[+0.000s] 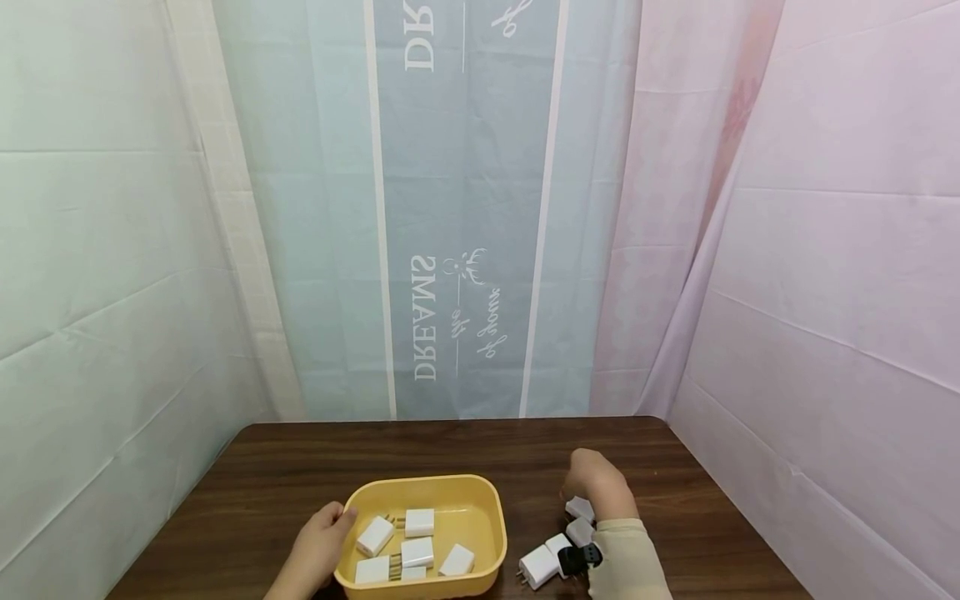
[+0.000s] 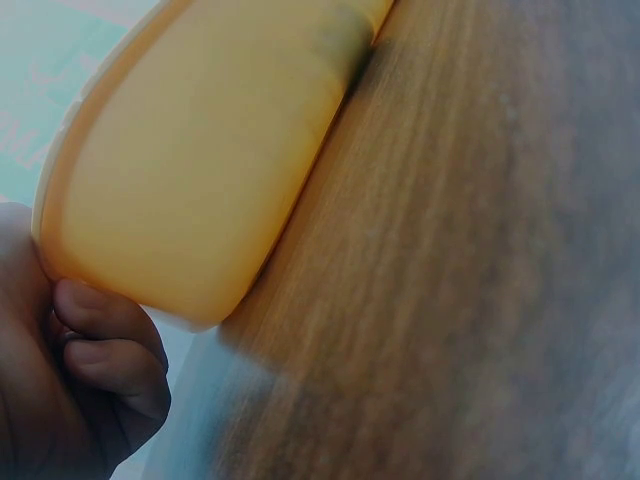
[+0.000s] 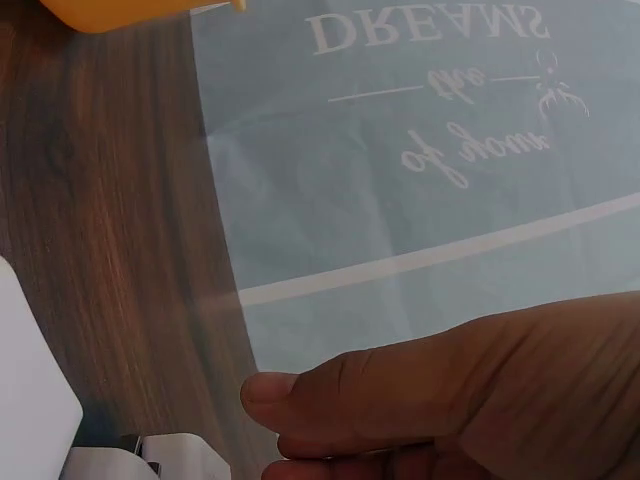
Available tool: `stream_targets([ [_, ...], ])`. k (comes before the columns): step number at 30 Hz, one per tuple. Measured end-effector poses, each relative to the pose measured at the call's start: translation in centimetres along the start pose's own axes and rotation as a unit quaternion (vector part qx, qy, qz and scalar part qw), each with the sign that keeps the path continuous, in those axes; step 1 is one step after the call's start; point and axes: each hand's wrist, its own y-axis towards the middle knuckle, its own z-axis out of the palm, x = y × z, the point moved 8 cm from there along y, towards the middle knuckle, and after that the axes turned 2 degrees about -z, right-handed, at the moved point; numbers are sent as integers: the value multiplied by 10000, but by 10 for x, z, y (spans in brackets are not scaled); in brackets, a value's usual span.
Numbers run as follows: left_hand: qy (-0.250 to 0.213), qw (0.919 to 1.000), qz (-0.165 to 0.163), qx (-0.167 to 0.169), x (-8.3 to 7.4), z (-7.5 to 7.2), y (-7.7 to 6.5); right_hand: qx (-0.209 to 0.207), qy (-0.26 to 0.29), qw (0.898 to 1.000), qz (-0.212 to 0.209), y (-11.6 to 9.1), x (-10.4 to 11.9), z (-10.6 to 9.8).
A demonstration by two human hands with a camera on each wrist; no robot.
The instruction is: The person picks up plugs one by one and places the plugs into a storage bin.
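With my left hand (image 1: 322,540) I grip the yellow bin (image 1: 459,510) by its left rim, seemingly stiff, light plastic. My right hand (image 1: 597,485) is by the loose white chargers (image 1: 539,567); its hold is hidden, so I can't tell whether it has one. They look hard, light, slightly slick, best pinched by the flat sides. More chargers (image 1: 456,561) lie in the bin, on the dark table (image 1: 300,462).

Smooth, probably plastic tray (image 1: 461,521)
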Motion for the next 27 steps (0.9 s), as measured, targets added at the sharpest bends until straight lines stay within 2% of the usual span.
stream_targets([
  [9, 1, 10000, 9, -10, 1, 1, 1, -23, -143, 9998, 112, 3, -4, 3],
  [16, -28, 10000, -35, -34, 1, 0, 1, 8, -98, 9992, 398, 5, -9, 9],
  [27, -18, 10000, -40, 23, 0, 1, 1, 72, -157, 9985, 517, 10, -14, 16],
])
